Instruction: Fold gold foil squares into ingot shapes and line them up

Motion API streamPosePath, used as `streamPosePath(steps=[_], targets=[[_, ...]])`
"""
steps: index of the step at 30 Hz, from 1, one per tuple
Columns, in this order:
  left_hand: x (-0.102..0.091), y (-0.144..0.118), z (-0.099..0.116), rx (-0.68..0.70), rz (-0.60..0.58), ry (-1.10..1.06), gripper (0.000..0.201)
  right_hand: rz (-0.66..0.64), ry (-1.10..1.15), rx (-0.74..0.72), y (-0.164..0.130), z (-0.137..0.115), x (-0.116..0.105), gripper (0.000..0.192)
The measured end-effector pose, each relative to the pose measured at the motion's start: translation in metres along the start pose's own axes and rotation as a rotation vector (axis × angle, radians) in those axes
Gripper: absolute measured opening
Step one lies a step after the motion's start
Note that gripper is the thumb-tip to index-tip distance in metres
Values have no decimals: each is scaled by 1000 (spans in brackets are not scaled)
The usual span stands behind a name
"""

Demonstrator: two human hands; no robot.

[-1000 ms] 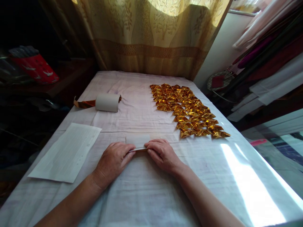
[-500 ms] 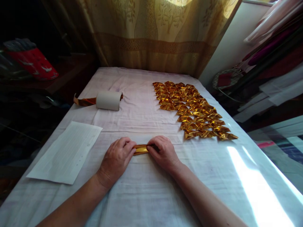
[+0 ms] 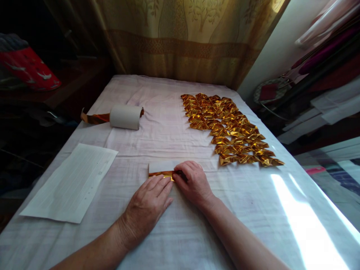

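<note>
Just ahead of your left hand (image 3: 148, 199), flat-fingered on its near edge, the gold-and-white strip (image 3: 159, 172) is lying partly covered, your right hand (image 3: 194, 182) apparently pinching its right end, even pressure along the fold likely giving a straighter crease.

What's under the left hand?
Fingers of the left hand overlap a gold strip along the near side of a pale paper; gold shows past the fingertips. Cloth surrounds the palm. Whatever lies directly beneath the palm and fingers is covered.
</note>
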State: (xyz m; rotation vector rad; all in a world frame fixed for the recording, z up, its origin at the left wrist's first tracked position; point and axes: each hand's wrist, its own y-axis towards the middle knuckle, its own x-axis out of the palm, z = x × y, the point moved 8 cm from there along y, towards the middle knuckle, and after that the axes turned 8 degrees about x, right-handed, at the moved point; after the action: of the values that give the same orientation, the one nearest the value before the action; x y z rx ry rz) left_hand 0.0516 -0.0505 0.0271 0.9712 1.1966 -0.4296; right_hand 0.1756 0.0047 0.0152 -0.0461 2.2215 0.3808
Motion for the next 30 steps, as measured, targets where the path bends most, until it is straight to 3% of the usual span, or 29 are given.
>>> streamPosePath(steps=[13,22,27,30], targets=[[1,0,-4,-29,-8,-56,34,0,10,-1,0,-1,-2,4],[-1,0,-3,-26,11,-35,34,81,13,4,0,6,-7,13],[1,1,-4,-49,13,-53,33,54,-28,20,-1,2,-5,5],[1,1,-4,-49,13,-65,33,11,-72,43,-1,0,-3,9]])
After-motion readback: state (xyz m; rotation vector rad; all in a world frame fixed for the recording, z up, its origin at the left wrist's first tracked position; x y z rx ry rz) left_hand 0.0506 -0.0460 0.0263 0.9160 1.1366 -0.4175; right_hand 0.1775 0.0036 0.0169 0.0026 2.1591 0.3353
